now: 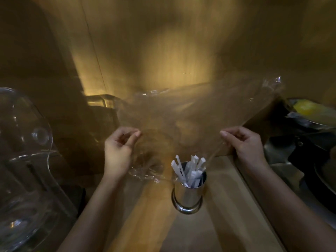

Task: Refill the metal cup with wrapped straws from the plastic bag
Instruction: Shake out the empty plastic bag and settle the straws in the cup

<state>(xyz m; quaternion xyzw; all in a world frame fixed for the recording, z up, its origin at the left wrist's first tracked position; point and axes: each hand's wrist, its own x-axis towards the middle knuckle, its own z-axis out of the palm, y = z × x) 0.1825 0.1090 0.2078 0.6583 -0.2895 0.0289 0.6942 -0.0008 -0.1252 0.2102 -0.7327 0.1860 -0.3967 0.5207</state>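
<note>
One metal cup [189, 191] stands upright on the wooden counter [227, 215], nearest the camera, between the two forearms and nearer the right one. It holds a bundle of white wrapped straws [189, 170]; about six or seven ends show above the rim, but the exact count cannot be told because they overlap. The straws lean in different directions and rise above the cup's mouth.

Two bare hands are raised just beyond the cup, one on either side. The left hand [119, 150] is curled, with thumb and fingers pinched on the left edge of one clear plastic bag [190, 113]. The right hand [241, 142] is likewise closed in a pinch on the bag's right edge. The bag is stretched open between them and fans up and away from the cup, its lower crumpled part hanging just left of the cup's rim. The film is blurred; whether any straws are inside it cannot be told.

To the left, near the counter's edge, is one clear chair [27, 151]. To the right, past the right hand, a dark dish [309, 122] holds something yellow [305, 108], blurred. A wooden wall [172, 42] stands farthest back.
</note>
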